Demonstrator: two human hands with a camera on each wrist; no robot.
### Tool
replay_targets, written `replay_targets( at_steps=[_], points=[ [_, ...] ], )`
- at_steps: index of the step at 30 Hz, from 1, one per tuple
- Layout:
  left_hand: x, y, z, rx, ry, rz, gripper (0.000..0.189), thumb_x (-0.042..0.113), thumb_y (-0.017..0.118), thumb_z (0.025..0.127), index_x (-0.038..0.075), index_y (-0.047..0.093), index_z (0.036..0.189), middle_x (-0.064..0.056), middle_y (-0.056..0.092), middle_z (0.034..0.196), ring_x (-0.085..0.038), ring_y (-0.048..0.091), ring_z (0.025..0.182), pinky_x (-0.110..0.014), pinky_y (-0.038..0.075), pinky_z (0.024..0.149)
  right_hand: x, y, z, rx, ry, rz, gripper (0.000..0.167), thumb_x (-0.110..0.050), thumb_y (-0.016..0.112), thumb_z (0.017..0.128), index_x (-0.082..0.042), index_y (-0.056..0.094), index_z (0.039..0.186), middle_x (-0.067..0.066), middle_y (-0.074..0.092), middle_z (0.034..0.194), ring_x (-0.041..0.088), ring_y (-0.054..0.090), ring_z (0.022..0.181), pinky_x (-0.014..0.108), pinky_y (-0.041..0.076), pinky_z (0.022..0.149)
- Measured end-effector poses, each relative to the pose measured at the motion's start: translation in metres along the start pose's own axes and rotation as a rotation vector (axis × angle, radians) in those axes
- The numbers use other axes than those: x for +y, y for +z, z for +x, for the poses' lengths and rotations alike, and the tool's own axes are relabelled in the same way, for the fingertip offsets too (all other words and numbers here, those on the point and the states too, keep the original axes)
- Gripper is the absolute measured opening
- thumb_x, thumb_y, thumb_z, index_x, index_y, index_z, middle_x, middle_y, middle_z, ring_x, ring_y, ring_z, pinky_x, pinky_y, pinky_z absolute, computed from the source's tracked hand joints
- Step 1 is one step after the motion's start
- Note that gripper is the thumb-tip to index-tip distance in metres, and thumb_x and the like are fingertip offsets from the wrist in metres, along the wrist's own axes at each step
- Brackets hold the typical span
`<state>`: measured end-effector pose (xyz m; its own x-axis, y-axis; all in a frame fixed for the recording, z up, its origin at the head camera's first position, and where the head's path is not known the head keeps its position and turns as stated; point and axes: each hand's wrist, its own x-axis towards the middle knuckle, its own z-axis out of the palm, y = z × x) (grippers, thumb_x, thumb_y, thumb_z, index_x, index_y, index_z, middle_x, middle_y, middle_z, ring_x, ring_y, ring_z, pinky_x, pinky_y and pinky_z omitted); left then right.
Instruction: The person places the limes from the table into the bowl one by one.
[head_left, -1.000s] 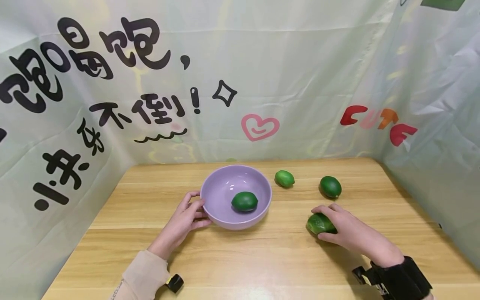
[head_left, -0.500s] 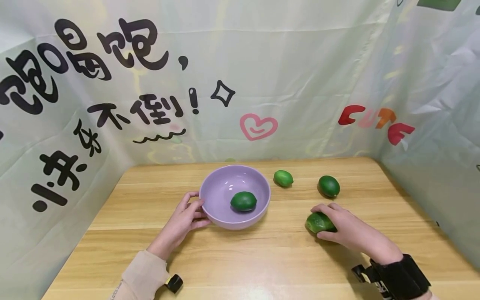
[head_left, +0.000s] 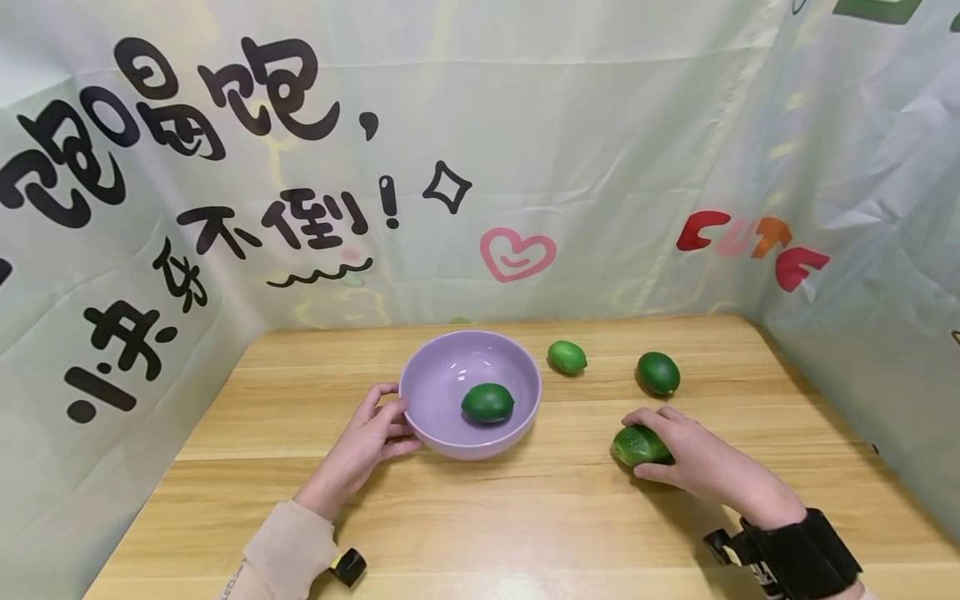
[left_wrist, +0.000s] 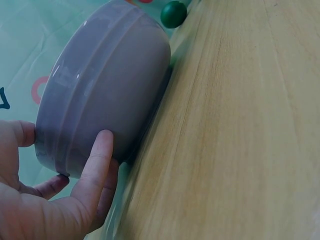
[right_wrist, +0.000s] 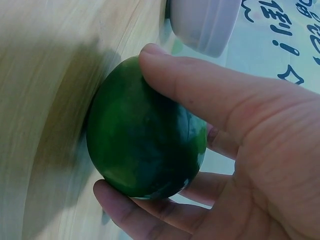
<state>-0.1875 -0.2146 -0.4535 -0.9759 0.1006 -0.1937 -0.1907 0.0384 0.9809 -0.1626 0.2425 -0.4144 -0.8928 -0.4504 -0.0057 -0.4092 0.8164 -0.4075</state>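
The left hand (head_left: 372,429) rests spread fingers against the left outer wall of the lilac bowl (head_left: 450,367), a hold that looks meant to steady it. The bowl stands mouth up on the wooden desk (head_left: 495,517), so its wall keeps one dark green lime (head_left: 488,403) inside. To the right, the right hand (head_left: 697,454) grips a stubby cucumber-like fruit (head_left: 637,446) across its width, thumb opposing fingers, probably because its rounded body could roll. Beyond it lie a light green lime (head_left: 567,357) and another dark green lime (head_left: 658,373), apart.
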Motion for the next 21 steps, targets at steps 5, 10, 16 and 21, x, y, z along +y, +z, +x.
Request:
replay_targets(
  at_steps=[5,10,16,21],
  points=[
    [0.0006,-0.0001,-0.0002,-0.003,0.000,0.000,0.044,0.026,0.050,0.114,0.016,0.039,0.156,-0.025,0.055,0.138,-0.026,0.073,0.106,-0.039,0.067,0.094,-0.0002,0.0000,0.0002,0.005,0.005,-0.006,0.061,-0.026,0.089,0.089,-0.006,0.061,0.139,0.023,0.063,0.126,0.034,0.069,0.108,0.051,0.061,0.086],
    [0.0008,0.0000,-0.0001,-0.002,-0.002,0.000,0.045,0.026,0.050,0.114,0.016,0.038,0.156,-0.025,0.055,0.138,-0.026,0.073,0.106,-0.039,0.067,0.094,-0.0008,-0.0015,0.0001,-0.006,0.008,-0.005,0.061,-0.027,0.089,0.089,-0.006,0.061,0.139,0.022,0.063,0.127,0.034,0.069,0.108,0.050,0.061,0.087],
    [0.0004,0.0002,0.0006,-0.005,0.000,-0.009,0.045,0.026,0.050,0.114,0.015,0.038,0.156,-0.026,0.056,0.138,-0.026,0.073,0.106,-0.039,0.067,0.094,-0.0010,-0.0039,0.0004,-0.037,0.005,0.018,0.059,-0.028,0.088,0.090,-0.007,0.061,0.139,0.018,0.063,0.127,0.030,0.067,0.109,0.047,0.060,0.087],
    [0.0005,0.0003,0.0003,-0.003,0.000,-0.004,0.045,0.026,0.050,0.114,0.016,0.038,0.156,-0.026,0.056,0.138,-0.026,0.073,0.106,-0.039,0.067,0.093,-0.0005,-0.0055,0.0013,-0.037,0.000,0.020,0.060,-0.028,0.088,0.090,-0.007,0.061,0.139,0.019,0.063,0.127,0.030,0.068,0.109,0.048,0.060,0.087]
  ],
)
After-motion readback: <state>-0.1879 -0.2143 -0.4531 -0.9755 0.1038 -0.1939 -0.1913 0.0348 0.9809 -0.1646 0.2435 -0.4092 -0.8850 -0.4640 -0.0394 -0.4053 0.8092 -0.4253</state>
